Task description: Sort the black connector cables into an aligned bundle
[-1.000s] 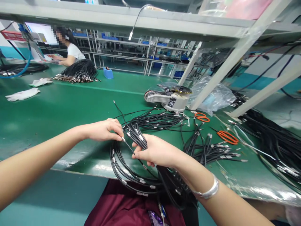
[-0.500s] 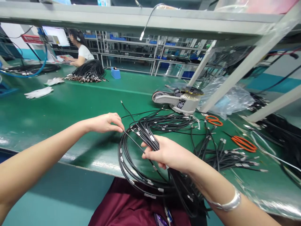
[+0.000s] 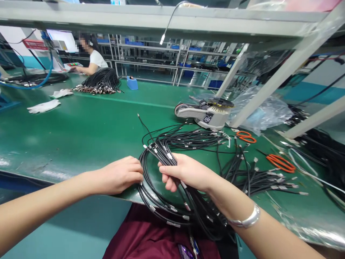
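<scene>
My right hand [image 3: 184, 172] is shut around a bunch of thin black cables [image 3: 163, 156] with metal ferrules, and the cables fan out from my grip. These cables hang in loops [image 3: 151, 196] over the green bench's front edge. My left hand [image 3: 120, 175] is curled against the left side of the loops, its fingertips on the cables. One cable end [image 3: 138, 115] sticks up beyond the bunch. A second pile of black cables [image 3: 258, 181] lies to the right of my right hand.
Orange-handled scissors [image 3: 280, 163] and a second pair [image 3: 246, 136] lie at right, near a tape dispenser [image 3: 206, 114] and plastic bag [image 3: 261, 113]. White gloves [image 3: 44, 106] lie at left. Farther back, a co-worker [image 3: 93, 59] sits beyond another cable bunch [image 3: 101, 82].
My left hand has dropped from the top left of the loops to their lower left and no longer pinches the single cable. My right hand has shifted slightly along the bunch.
</scene>
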Available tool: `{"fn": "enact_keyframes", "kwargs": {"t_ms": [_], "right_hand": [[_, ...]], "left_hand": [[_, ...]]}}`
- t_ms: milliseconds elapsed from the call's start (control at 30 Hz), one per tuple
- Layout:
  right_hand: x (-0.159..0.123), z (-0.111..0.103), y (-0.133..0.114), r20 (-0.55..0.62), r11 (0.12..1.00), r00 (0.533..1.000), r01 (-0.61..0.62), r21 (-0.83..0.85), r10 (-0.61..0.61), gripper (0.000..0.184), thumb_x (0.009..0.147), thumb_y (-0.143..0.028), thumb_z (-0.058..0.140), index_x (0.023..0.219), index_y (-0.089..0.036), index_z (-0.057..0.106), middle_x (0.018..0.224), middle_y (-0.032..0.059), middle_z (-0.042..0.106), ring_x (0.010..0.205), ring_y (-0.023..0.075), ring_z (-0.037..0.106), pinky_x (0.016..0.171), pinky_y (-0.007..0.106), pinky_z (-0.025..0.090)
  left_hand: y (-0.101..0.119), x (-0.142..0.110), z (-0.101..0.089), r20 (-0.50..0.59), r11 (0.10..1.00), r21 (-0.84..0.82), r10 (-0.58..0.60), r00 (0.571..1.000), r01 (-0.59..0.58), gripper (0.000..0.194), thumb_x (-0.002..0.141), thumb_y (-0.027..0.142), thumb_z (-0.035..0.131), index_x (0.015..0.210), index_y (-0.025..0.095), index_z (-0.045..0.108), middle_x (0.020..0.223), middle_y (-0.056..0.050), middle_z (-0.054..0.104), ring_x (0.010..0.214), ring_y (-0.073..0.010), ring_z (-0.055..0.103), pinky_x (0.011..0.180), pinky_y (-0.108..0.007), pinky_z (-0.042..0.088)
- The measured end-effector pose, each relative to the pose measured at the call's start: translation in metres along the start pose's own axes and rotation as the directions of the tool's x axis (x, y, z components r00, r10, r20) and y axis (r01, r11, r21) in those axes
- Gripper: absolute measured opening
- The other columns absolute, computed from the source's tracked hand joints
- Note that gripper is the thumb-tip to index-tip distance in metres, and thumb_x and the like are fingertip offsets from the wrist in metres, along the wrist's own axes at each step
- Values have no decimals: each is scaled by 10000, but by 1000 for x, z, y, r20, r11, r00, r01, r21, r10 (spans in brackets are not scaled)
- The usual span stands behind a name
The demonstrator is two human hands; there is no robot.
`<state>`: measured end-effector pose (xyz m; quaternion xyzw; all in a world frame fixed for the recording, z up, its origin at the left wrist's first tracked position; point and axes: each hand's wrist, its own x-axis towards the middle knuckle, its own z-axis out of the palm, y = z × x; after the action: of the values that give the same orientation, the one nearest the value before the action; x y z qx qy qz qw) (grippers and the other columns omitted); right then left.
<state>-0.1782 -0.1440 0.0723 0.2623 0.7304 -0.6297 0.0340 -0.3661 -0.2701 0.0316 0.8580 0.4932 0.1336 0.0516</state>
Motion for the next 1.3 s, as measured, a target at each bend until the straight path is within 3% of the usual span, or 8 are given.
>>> {"fn": "enact_keyframes", "kwargs": {"t_ms": [133, 367, 667, 867, 1000, 1100, 1167, 1300], "right_hand": [[3, 4, 0, -46, 997, 999, -14, -77, 10, 53, 763, -210, 512, 769, -161, 493, 560, -50, 526, 358, 29, 397, 325, 125, 305], [1, 6, 0, -64, 999, 998, 5, -50, -8, 62, 730, -173, 535, 783, -159, 506, 608, -42, 545, 398, 38, 406, 339, 137, 327], [3, 4, 2, -10, 997, 999, 43, -59, -44, 161, 671, -225, 643, 709, -167, 498, 548, -73, 486, 412, 51, 396, 364, 163, 333], [-4, -3, -3, -18, 997, 1000, 6, -73, -7, 118, 741, -248, 577, 778, -159, 508, 630, -23, 605, 379, 41, 393, 352, 158, 297], [-8, -9, -2, -27, 997, 998, 60, -38, -61, 137, 751, -273, 582, 771, -151, 524, 617, -19, 599, 443, 58, 458, 424, 164, 369], [-9, -9, -1, -42, 991, 996, 84, 103, -80, 146, 744, -269, 592, 746, -149, 509, 616, -16, 587, 584, 105, 572, 559, 206, 466], [-8, -6, -2, -31, 990, 999, 47, 135, -43, 172, 763, -291, 563, 700, -151, 484, 560, -23, 556, 545, 117, 584, 511, 211, 467], [-5, -2, -4, -51, 1000, 999, 12, 5, -11, 207, 762, -291, 553, 638, -157, 455, 411, -71, 442, 338, 49, 405, 346, 148, 316]], "left_hand": [[9, 5, 5, 97, 999, -26, -26, 995, 29, 184, 854, 166, 435, 847, 186, 618, 846, -62, 597, 819, -170, 511, 742, -294, 372], [7, 24, -20, 207, 1000, -9, -3, 978, 5, 145, 831, 140, 461, 786, 189, 590, 852, -43, 616, 859, -180, 510, 785, -319, 319], [9, 48, -46, 85, 1000, -16, 18, 996, -17, 190, 873, 173, 424, 938, 219, 597, 966, -23, 638, 881, -166, 489, 809, -310, 297], [-33, 46, -53, 78, 999, 15, -48, 996, 47, 192, 874, 235, 441, 847, 206, 629, 845, -26, 609, 908, -172, 453, 837, -305, 315], [-64, 33, -46, -72, 983, 116, -131, 989, 139, 221, 870, 224, 428, 809, 195, 638, 852, -44, 583, 884, -176, 454, 814, -316, 351], [-55, 17, -29, -199, 979, 99, -154, 968, 176, 209, 874, 188, 398, 908, 165, 604, 880, -65, 574, 864, -172, 465, 779, -312, 382], [-39, 6, -16, -151, 990, 77, -103, 983, 115, 213, 880, 177, 389, 976, 167, 579, 892, -67, 577, 856, -170, 468, 767, -310, 389], [-14, -4, 1, 63, 999, 49, -26, 998, 23, 215, 886, 196, 394, 983, 181, 585, 935, -71, 586, 906, -190, 460, 797, -328, 382]]}}
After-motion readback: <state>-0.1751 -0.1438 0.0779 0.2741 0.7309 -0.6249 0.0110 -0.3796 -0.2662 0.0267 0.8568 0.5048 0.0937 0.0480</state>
